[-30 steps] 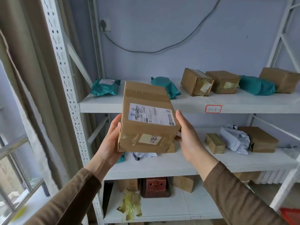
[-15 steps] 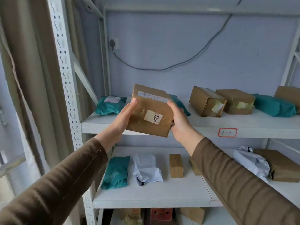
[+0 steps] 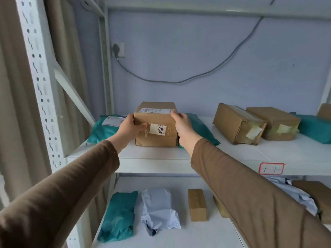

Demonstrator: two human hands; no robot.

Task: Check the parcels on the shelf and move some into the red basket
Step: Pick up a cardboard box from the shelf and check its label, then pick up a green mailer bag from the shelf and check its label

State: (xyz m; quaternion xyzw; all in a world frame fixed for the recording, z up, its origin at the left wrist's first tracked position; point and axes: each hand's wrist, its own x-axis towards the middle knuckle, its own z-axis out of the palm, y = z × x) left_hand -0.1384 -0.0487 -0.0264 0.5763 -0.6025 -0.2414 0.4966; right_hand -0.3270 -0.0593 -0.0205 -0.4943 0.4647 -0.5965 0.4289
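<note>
A brown cardboard box (image 3: 157,138) with a white "60" sticker rests on the upper white shelf (image 3: 161,160), between two teal mailer bags. My left hand (image 3: 131,128) grips its left side and my right hand (image 3: 182,126) grips its right side. One teal bag (image 3: 105,128) lies just left of the box, another teal bag (image 3: 198,129) lies behind my right hand. The red basket is out of view.
Two taped cardboard boxes (image 3: 238,125) (image 3: 275,122) and a teal bag (image 3: 315,128) lie further right on the upper shelf. On the lower shelf (image 3: 206,235) lie a teal bag (image 3: 119,219), a white bag (image 3: 159,210) and a small box (image 3: 197,204). A perforated upright (image 3: 38,83) stands at left.
Both hands carried the box up and away from me, turned it level and set it down on the upper shelf. The view has tilted upward.
</note>
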